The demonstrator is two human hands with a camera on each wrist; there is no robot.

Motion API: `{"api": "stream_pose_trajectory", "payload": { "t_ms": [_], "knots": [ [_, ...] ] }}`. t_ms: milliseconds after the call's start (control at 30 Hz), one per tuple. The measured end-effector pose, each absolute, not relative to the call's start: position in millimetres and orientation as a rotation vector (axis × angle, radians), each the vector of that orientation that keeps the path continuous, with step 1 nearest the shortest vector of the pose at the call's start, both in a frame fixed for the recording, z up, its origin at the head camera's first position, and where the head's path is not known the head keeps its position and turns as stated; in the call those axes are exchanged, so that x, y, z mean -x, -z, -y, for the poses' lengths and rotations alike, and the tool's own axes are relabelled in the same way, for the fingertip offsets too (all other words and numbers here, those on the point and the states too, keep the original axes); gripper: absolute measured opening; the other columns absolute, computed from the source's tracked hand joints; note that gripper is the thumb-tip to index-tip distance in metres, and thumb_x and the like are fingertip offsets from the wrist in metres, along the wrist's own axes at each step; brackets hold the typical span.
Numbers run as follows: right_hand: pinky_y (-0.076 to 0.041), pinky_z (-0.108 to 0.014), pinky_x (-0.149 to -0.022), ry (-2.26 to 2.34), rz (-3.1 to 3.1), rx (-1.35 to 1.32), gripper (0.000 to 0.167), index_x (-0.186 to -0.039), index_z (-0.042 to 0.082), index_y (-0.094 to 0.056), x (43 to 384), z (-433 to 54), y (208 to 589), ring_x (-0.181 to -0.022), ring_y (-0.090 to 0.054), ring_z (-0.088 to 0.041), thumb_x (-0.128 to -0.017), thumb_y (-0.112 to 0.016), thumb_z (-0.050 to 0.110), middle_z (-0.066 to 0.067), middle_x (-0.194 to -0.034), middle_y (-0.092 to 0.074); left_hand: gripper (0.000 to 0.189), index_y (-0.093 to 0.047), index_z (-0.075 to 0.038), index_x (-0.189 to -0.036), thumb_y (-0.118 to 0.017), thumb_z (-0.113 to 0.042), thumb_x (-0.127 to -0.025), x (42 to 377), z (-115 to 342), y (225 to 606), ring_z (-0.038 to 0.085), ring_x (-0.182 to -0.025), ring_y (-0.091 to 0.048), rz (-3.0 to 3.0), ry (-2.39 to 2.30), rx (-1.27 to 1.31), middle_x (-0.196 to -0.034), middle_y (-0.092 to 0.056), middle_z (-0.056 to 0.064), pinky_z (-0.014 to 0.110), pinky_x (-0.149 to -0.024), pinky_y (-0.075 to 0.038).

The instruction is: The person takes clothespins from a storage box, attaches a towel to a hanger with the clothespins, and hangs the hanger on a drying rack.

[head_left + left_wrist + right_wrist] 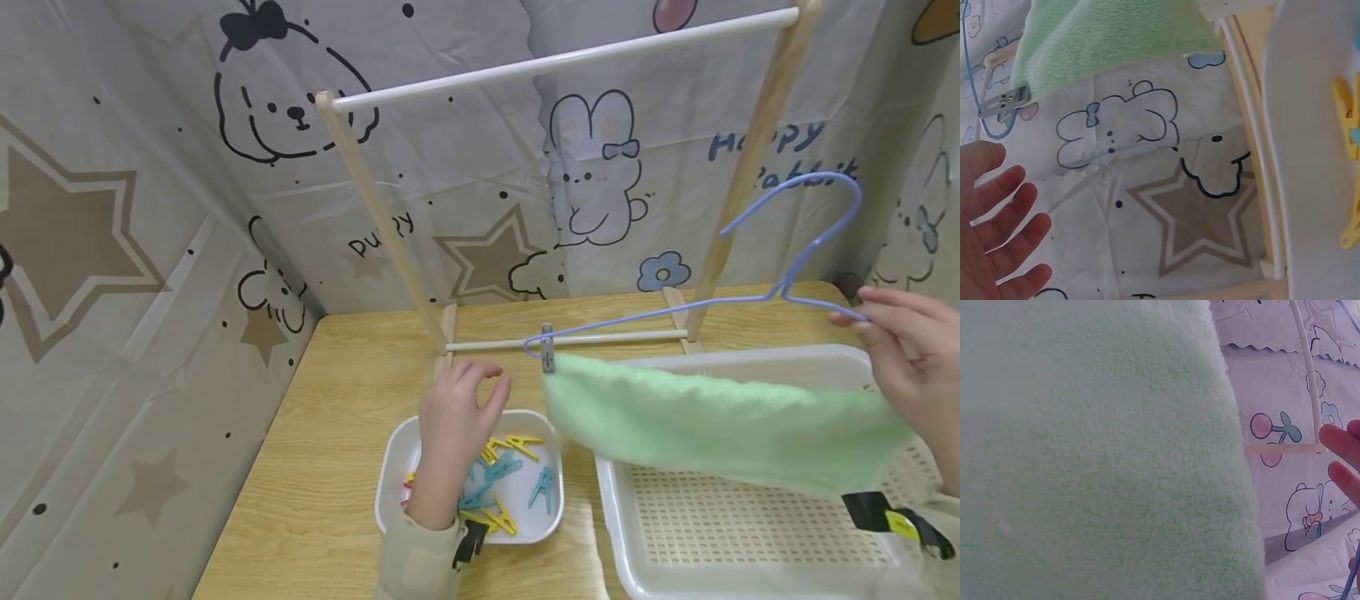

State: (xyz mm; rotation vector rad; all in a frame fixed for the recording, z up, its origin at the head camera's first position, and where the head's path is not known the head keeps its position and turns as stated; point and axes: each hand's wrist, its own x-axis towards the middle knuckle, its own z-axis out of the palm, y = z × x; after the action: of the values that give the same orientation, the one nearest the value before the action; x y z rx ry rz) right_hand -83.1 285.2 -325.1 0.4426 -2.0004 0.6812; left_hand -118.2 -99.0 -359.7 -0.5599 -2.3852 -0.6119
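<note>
A blue clothes hanger [660, 312] is held up with a light green towel [720, 417] hanging along its bar. A grey metal clip [547, 350] fastens the towel's left corner to the hanger's left end; the left wrist view shows that clip [1005, 104] too. My right hand [911, 342] pinches the hanger's right end, where the towel's right corner is partly hidden behind the hand. Beside the clip, slightly lower, my left hand [459, 425] is empty, its fingers loosely bent. The fuzzy towel [1104, 456] fills most of the right wrist view.
Under my left hand stands a small white tub [382, 483] with yellow, teal and red clothespins [501, 468]. A white perforated basket [622, 542] lies below the towel. Behind them rises a wooden rack with a white top rail [562, 61]. Patterned fabric [465, 192] encloses the table.
</note>
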Motion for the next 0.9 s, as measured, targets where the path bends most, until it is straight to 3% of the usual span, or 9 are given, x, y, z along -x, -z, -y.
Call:
{"api": "stream_pose_trajectory", "payload": {
  "t_ms": [467,800,900],
  "knots": [
    [-0.032,-0.022,-0.097,-0.662,2.018,-0.354,0.059,-0.074,-0.014,-0.061,86,-282,321,-0.11,-0.043,0.002,-0.092,-0.044,0.039,0.041,-0.098,-0.042,0.021,-0.068,-0.012,-0.088,-0.071,-0.028,-0.076,108,116,379,0.02,-0.073,-0.061,2.667,0.516,0.363,-0.089,-0.063,0.002,0.027,-0.052,-0.045],
    [-0.031,-0.024,-0.098,-0.667,2.047,-0.32,0.042,-0.075,-0.012,-0.062,87,-279,316,-0.111,-0.042,0.004,-0.092,-0.05,0.024,0.042,-0.098,-0.041,0.023,-0.067,-0.011,-0.089,-0.07,-0.03,-0.076,102,126,389,0.019,-0.074,-0.06,2.76,0.489,0.298,-0.088,-0.062,0.003,0.026,-0.05,-0.043],
    [-0.031,-0.025,-0.098,-0.637,2.067,-0.302,0.037,-0.075,-0.012,-0.063,88,-277,314,-0.112,-0.046,-0.004,-0.092,-0.05,0.019,0.019,-0.096,-0.061,0.024,-0.067,-0.011,-0.09,-0.07,-0.031,-0.076,101,129,392,0.019,-0.075,-0.06,2.778,0.483,0.266,-0.087,-0.062,0.003,0.028,-0.053,-0.045]
  ]
}}
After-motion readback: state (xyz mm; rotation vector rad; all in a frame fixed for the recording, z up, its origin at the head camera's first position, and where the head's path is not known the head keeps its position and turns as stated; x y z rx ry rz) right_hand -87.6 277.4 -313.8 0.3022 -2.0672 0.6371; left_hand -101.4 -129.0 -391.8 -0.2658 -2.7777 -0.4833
